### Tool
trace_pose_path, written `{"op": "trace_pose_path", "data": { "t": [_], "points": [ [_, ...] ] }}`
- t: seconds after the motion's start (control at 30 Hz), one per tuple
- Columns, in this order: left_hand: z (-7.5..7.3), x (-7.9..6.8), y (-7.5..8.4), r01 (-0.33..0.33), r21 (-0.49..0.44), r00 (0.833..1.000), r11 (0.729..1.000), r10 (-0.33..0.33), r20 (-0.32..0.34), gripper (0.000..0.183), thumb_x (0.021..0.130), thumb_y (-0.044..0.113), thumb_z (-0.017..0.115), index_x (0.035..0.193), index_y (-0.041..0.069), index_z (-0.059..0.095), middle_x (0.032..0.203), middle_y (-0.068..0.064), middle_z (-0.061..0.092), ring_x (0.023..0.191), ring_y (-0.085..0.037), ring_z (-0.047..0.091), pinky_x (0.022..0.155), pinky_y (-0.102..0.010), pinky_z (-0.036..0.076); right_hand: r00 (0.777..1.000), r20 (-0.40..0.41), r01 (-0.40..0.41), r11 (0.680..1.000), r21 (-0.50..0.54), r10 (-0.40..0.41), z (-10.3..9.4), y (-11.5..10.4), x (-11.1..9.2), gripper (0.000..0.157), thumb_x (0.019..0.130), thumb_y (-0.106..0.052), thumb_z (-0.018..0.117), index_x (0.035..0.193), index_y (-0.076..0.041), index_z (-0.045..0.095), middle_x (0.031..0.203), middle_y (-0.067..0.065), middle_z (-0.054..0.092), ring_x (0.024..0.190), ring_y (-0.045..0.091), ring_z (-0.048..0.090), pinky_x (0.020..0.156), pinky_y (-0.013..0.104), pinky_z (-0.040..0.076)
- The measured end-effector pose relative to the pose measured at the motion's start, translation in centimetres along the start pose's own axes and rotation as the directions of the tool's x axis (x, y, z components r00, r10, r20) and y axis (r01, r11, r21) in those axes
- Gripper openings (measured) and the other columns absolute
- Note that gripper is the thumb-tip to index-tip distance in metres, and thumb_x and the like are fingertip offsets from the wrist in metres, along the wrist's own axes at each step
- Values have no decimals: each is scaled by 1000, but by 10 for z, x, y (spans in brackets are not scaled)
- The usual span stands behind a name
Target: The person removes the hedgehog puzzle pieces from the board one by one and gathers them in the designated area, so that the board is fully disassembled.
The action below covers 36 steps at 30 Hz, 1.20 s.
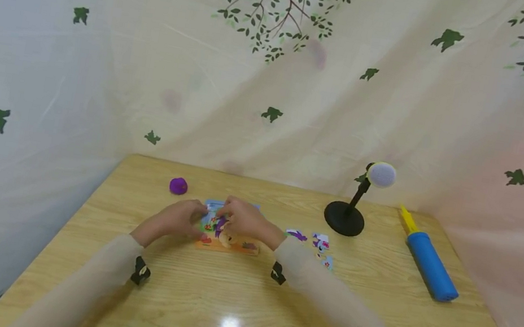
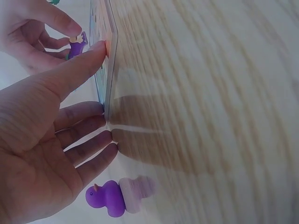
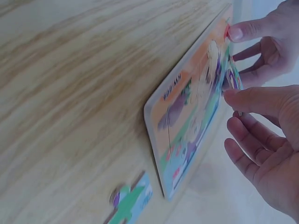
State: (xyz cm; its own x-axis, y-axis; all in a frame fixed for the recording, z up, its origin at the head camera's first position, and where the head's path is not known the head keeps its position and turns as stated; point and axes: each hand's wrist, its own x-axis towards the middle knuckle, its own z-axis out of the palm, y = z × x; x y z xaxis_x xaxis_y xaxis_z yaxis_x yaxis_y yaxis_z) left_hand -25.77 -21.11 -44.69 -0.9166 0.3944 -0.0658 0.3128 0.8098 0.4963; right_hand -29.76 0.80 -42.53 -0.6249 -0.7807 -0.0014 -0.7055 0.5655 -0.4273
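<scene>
A picture puzzle board (image 1: 248,248) with an orange lower border lies on the table, partly covered by my hands. My left hand (image 1: 178,219) is at its left side; in the left wrist view the thumb touches the board's face and the extended fingers reach its edge. From the right, my right hand (image 1: 247,220) pinches a small puzzle piece (image 3: 235,77) between thumb and fingertips, tilted over the left part of the board. In the left wrist view that piece (image 2: 77,45) shows purple and cream colours. Part of the picture is filled with fitted pieces.
Several loose puzzle pieces (image 1: 320,242) lie right of the board. A purple toy duck (image 1: 178,186) sits behind my left hand. Farther right stand a black stand with a round white head (image 1: 381,175) and a blue hand pump (image 1: 432,268) with a yellow nozzle. A leaf-printed cloth hangs behind.
</scene>
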Motion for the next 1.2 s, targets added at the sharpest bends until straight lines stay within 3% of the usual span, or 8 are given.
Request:
{"op": "trace_pose_path", "data": {
  "t": [0.27,0.63,0.93,1.2],
  "points": [
    [2,-2,0,29,-17,1000,999,-29,-4,74,79,31,87,138,-4,58,138,-24,61,130,-43,56,114,-59,43,998,-39,52,999,-11,-53,-14,12,-23,33,87,3,70,119,-5,75,107,10,68,99,26,65,81,32,57],
    [3,-3,-1,40,-23,999,999,-40,2,75,80,32,86,141,-1,57,147,-24,55,139,-45,48,118,-60,38,999,-46,24,996,88,-20,-30,38,-75,29,94,-5,70,123,-4,72,117,10,69,110,31,65,97,49,57],
    [3,-3,-4,9,-21,1000,1000,-9,-8,75,80,32,87,140,-2,57,145,-25,56,137,-46,49,117,-61,38,999,-4,-44,991,126,45,-32,53,-111,27,94,-8,71,121,-6,73,116,9,71,110,31,65,96,50,57],
    [2,-4,-4,15,-21,1000,1000,-15,-8,75,80,30,86,141,-2,56,146,-26,55,138,-47,48,117,-62,37,1000,8,-16,994,106,15,-27,61,-129,23,91,-7,75,114,-5,76,113,9,73,106,30,68,90,47,60]
  ]
}}
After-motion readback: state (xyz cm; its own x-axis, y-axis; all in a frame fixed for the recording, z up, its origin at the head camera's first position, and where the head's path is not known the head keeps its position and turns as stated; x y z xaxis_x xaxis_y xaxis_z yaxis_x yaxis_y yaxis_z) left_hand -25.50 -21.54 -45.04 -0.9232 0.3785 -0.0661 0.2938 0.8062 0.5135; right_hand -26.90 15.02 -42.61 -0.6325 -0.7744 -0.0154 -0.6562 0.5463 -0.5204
